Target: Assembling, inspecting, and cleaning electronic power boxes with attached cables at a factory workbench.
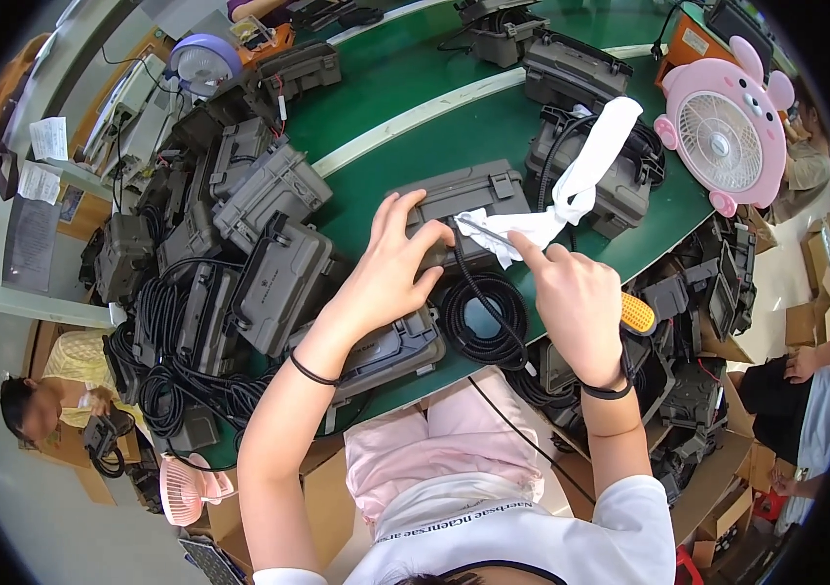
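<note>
A closed grey plastic case (478,190) lies on the green table in front of me. My left hand (390,258) grips its left end, fingers spread over the lid and thumb low on the near side. In my right hand (576,297) is a screwdriver (638,315) with an orange-yellow handle; my index finger stretches along its shaft. The tip presses a white cloth (585,180) against the case's near face. The cloth trails off to the upper right. A black corrugated cable (485,317) hangs from the case and lies coiled below it.
Several grey cases (273,283) and tangled black cables (166,322) crowd the left. Another case (600,175) stands at right, near a pink fan (724,136). More cases (697,390) lie beyond the table's right edge. Other people (64,390) are at both sides.
</note>
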A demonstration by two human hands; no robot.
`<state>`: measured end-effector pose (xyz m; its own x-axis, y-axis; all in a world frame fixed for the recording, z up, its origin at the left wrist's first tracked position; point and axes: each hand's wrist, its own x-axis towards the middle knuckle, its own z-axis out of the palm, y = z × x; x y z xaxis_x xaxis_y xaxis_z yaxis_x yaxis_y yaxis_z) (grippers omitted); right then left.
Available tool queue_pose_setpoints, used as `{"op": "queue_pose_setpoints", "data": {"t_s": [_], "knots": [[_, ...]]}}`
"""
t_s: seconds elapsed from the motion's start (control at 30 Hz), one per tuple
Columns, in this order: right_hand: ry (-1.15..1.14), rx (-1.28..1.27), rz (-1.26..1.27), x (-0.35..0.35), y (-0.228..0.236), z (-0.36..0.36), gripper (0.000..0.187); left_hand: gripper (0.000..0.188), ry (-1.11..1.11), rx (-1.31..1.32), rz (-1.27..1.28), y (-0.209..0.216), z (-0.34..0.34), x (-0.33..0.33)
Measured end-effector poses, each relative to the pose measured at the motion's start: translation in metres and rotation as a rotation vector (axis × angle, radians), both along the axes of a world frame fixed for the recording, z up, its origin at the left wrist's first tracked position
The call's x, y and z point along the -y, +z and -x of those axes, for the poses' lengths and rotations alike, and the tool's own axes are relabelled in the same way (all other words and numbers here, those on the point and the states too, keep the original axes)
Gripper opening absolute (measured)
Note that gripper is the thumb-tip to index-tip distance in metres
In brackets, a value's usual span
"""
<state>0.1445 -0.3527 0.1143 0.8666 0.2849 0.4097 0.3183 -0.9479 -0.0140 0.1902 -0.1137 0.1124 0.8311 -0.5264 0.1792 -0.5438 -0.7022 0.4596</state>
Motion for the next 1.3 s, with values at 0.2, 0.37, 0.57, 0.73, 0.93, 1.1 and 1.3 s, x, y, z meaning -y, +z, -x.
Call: {"op": "queue_pose_setpoints", "data": {"t_s": [0.2, 0.37, 0.57, 0.73, 0.93, 1.1, 1.3], "knots": [[-0.036, 0.002, 0.229, -0.016, 0.003, 0.008, 0.046, 0.042, 0.009, 0.025, -0.001, 0.003, 0.000, 0.005], [-0.008, -0.038, 0.256, -0.016, 0.007, 0.006, 0.045, 0.047, 0.028, 0.038, -0.013, 0.002, 0.000, 0.005], [0.029, -0.062, 0.236, -0.009, 0.009, 0.009, 0.045, 0.056, 0.040, 0.051, 0.011, 0.000, -0.002, 0.005], [0.063, -0.133, 0.199, -0.003, 0.015, 0.020, 0.048, 0.055, 0.039, 0.044, 0.022, 0.001, -0.002, 0.004], [0.041, -0.123, 0.042, 0.013, 0.008, 0.009, 0.052, 0.054, 0.046, 0.025, 0.021, 0.001, -0.001, 0.004], [-0.014, -0.078, 0.010, 0.012, -0.001, 0.004, 0.053, 0.054, 0.036, 0.020, 0.024, 0.001, -0.002, 0.005], [-0.026, -0.065, -0.011, 0.011, -0.002, 0.003, 0.051, 0.059, 0.028, 0.004, -0.048, 0.006, 0.002, 0.009]]}}
